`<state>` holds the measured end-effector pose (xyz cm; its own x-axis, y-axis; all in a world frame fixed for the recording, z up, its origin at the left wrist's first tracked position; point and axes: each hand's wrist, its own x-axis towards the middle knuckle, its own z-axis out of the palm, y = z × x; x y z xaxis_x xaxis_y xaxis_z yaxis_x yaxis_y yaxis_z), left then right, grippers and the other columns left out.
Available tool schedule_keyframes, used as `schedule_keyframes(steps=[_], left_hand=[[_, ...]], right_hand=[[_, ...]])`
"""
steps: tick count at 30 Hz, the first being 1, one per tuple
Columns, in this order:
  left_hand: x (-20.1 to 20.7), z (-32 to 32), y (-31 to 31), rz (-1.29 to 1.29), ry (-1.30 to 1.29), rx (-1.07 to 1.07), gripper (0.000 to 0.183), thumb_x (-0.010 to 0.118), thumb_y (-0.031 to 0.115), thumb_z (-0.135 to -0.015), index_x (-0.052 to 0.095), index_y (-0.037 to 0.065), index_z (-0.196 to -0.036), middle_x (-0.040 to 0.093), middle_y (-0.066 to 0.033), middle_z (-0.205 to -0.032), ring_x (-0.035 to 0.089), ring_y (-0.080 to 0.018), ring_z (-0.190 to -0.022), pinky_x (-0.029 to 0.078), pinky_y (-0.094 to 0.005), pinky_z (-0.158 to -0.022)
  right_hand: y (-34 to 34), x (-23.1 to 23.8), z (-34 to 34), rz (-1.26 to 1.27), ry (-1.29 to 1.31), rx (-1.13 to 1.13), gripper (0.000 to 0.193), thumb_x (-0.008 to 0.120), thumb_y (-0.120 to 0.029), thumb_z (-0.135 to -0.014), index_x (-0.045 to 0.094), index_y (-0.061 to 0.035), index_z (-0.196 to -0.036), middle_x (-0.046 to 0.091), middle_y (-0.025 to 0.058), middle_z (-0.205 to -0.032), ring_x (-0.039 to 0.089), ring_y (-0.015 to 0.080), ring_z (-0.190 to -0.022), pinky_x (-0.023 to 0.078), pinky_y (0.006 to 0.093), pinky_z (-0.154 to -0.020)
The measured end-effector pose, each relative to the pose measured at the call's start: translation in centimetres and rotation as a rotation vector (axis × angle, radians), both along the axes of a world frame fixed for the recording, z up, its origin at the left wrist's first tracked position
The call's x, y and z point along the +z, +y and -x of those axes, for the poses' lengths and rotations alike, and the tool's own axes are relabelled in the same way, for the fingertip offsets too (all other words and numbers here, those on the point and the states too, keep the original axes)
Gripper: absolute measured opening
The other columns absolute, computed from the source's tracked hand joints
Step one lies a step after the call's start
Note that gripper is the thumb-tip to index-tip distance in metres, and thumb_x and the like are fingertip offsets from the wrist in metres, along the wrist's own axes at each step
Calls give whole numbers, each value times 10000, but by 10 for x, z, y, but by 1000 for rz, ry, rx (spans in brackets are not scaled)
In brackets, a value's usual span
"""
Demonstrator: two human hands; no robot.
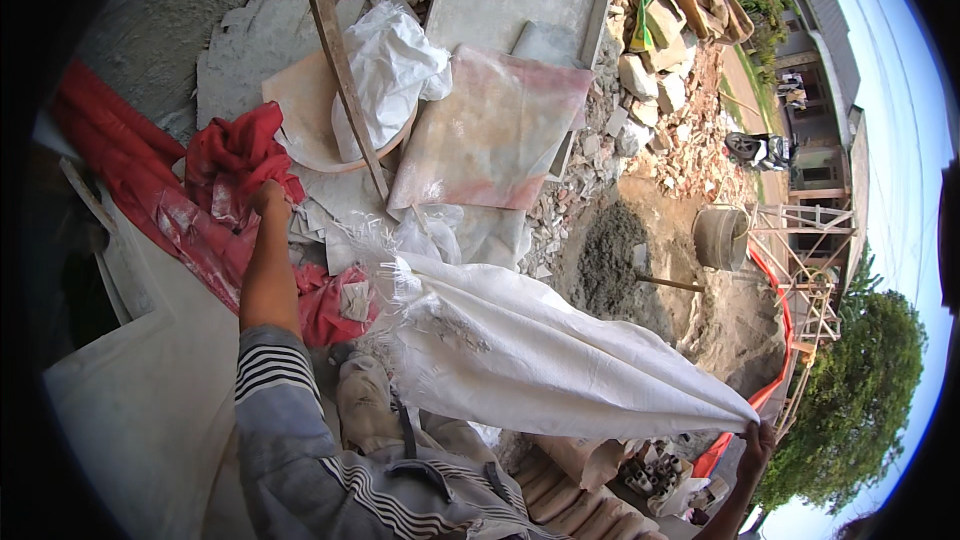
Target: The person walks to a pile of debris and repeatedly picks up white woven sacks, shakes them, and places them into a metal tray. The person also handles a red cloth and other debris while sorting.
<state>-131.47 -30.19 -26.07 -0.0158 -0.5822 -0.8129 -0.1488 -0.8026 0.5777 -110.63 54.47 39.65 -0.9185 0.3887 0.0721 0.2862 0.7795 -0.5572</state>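
From here I see the right hand [760, 443] pinching one corner of a long white woven-plastic sheet [570, 350], its frayed end lying near the left forearm. The left hand [268, 199] touches a crumpled, dusty red cloth [236, 155]; its fingers are hidden, so I can't tell their grip.

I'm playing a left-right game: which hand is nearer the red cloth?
Left: the left hand is on the red cloth; the right hand is away from it, holding the white sheet.
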Motion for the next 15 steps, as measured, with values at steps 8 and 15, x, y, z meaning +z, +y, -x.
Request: schedule_keyframes(steps=[8, 15], left_hand=[[-1, 5, 6, -8, 36, 131, 393, 596, 208, -873, 518, -66, -1144, 647, -189, -929, 669, -280, -729, 550, -340, -559], [-16, -4, 12, -59, 207, 176, 408, 630, 318, -906, 518, -3, -1134, 620, -141, -927, 636, -251, -690, 522, -306, -547]], right_hand=[[46, -44, -1, 21, -47, -74, 170, 562, -148, -1001, 632, -62, -872, 562, -44, -742, 486, 48, -660, 402, 236, -606], [43, -116, 28, -405, -637, 52, 277, 643, -231, -911, 630, -1, -758, 534, 10, -644, 455, 102, -600, 381, 333, -561]])
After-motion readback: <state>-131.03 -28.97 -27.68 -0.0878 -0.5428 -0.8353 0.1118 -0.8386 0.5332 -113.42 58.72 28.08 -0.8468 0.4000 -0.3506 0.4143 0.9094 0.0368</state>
